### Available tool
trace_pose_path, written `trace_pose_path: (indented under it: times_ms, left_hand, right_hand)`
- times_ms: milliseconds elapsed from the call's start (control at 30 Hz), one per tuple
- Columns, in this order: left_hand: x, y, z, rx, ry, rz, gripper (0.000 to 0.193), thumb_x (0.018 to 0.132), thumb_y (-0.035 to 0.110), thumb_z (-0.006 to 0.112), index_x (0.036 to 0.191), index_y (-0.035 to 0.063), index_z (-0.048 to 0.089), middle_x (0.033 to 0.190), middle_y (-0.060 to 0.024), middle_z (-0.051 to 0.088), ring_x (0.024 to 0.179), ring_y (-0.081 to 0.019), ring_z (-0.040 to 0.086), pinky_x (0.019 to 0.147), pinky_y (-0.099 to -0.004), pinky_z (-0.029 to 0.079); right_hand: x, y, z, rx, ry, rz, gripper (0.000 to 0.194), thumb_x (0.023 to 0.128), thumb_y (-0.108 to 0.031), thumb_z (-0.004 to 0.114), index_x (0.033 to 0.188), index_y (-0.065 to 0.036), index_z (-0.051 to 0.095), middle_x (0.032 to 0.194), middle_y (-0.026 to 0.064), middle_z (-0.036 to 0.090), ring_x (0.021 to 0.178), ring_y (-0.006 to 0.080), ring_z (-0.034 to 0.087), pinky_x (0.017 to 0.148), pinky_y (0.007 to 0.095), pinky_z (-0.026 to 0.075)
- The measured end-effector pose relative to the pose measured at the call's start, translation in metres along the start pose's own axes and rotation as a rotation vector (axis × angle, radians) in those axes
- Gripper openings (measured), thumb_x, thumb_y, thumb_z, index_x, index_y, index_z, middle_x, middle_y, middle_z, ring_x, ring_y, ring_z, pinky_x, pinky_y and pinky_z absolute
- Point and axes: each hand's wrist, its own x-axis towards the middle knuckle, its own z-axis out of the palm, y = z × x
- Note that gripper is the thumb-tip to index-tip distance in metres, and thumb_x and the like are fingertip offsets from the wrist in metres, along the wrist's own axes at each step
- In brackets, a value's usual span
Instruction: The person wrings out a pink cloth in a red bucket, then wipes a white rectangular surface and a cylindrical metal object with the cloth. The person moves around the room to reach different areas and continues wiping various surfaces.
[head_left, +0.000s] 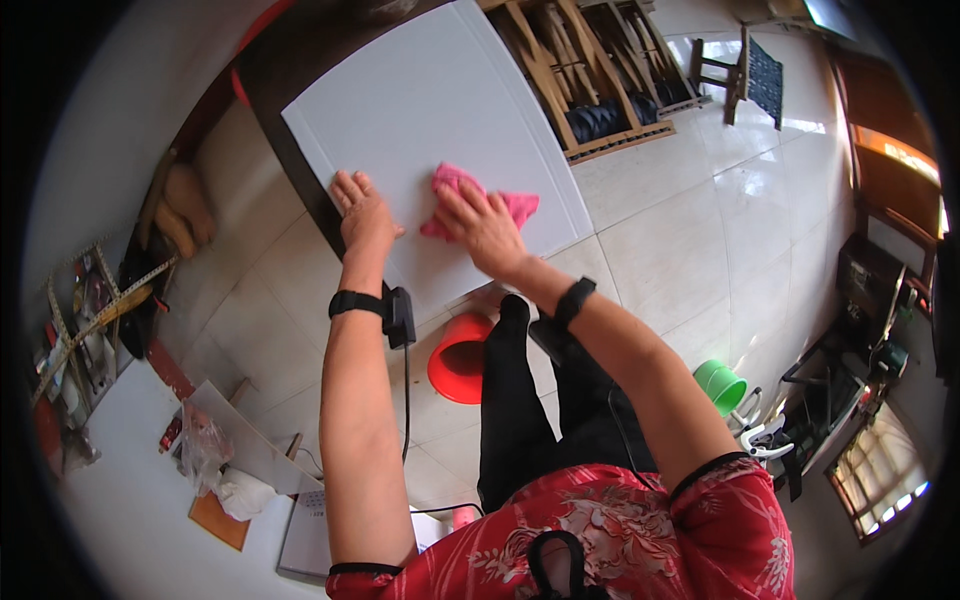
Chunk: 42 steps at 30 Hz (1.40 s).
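Observation:
A pink cloth (521, 204) lies bunched on a large white panel (420, 97) with a ridged border. My right hand (480, 225) is spread over the cloth and presses it against the panel, with cloth showing on both sides of the fingers. Near the panel's left edge, my left hand (364, 214) rests with its palm down and nothing in it. Both wrists wear black straps; a small black device (400, 318) with a cable is on the left one.
A red bucket (456, 375) stands on the tiled floor close to my legs. To the right is a green bucket (720, 386). Wooden frames (622, 135) adjoin the panel's upper right side, with a low stool (763, 79) beyond. Shelving (105, 307) stands at the left.

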Motion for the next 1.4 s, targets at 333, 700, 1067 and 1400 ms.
trace_pose_path:
  times_ms: [333,700,1067,1400]
  left_hand:
    - [-0.003,-0.001,-0.001,0.040,0.007,0.016,0.112,0.067,0.016,0.088,0.150,-0.0049,0.015,0.159,-0.0270,0.002,0.149,-0.0400,0.002,0.117,-0.0336,0.033]
    - [-0.002,0.004,0.001,0.076,-0.003,0.015,0.110,0.067,0.013,0.088,0.147,-0.0079,0.015,0.157,-0.0269,0.003,0.150,-0.0377,0.002,0.116,-0.0333,0.035]
    - [-0.004,0.006,-0.005,0.042,0.013,0.018,0.113,0.066,0.014,0.089,0.149,-0.0072,0.015,0.159,-0.0276,0.004,0.149,-0.0390,0.005,0.118,-0.0378,0.031]
    - [-0.004,0.005,-0.004,0.065,0.004,0.017,0.114,0.068,0.017,0.089,0.149,-0.0078,0.014,0.158,-0.0289,0.004,0.150,-0.0389,0.003,0.117,-0.0347,0.033]
  right_hand:
    - [-0.146,0.016,-0.030,0.217,-0.030,0.027,0.044,0.082,-0.017,0.063,0.126,-0.013,0.061,0.146,0.0059,0.044,0.132,0.0293,0.041,0.097,0.0462,0.041]
    - [0.078,0.101,-0.028,0.207,0.290,0.201,0.051,0.082,-0.021,0.067,0.131,-0.017,0.055,0.141,0.0069,0.045,0.130,0.0327,0.040,0.096,0.0479,0.042]
    - [-0.060,0.063,-0.022,0.016,-0.043,0.142,0.058,0.085,-0.014,0.056,0.142,-0.012,0.047,0.157,0.0130,0.027,0.145,0.0324,0.026,0.110,0.0514,0.030]
    - [-0.267,0.088,-0.040,0.174,-0.391,0.420,0.049,0.072,-0.002,0.063,0.119,-0.013,0.065,0.140,0.0064,0.049,0.125,0.0307,0.047,0.092,0.0476,0.045]
